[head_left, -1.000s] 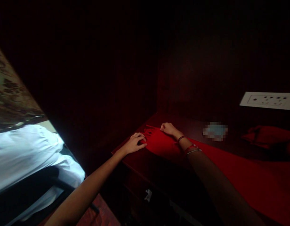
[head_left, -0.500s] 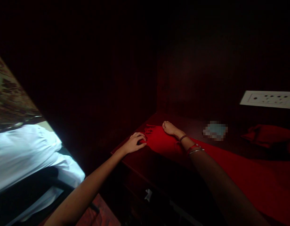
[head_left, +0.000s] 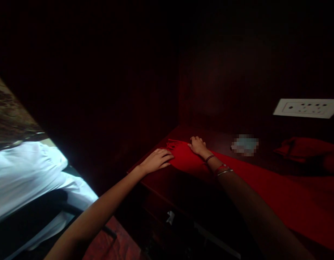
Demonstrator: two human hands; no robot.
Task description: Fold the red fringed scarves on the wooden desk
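Observation:
A long red scarf [head_left: 259, 180] with a fringed end [head_left: 171, 143] lies stretched along a dark wooden desktop [head_left: 156, 184]. My left hand [head_left: 157, 159] rests palm down at the fringed end, its fingers stretched out and touching the cloth and fringe. On the scarf's far edge, a little to the right, lies my right hand [head_left: 198, 145], fingers apart and bent slightly over the edge. Bracelets circle my right wrist. My right forearm covers part of the scarf, which runs off toward the lower right.
A bunched dark red cloth [head_left: 305, 153] lies at the back right. Near it is a pixelated pale item [head_left: 245, 145]. A white power socket [head_left: 306, 108] is on the back wall. White fabric [head_left: 23, 173] lies at the left, and a small white bow-like piece [head_left: 170, 217] shows on the desk front.
My right hand has gone from closed on the scarf's edge to fingers spread. My left hand has shifted slightly right, its fingers extending over the fringed end. The view has tilted slightly.

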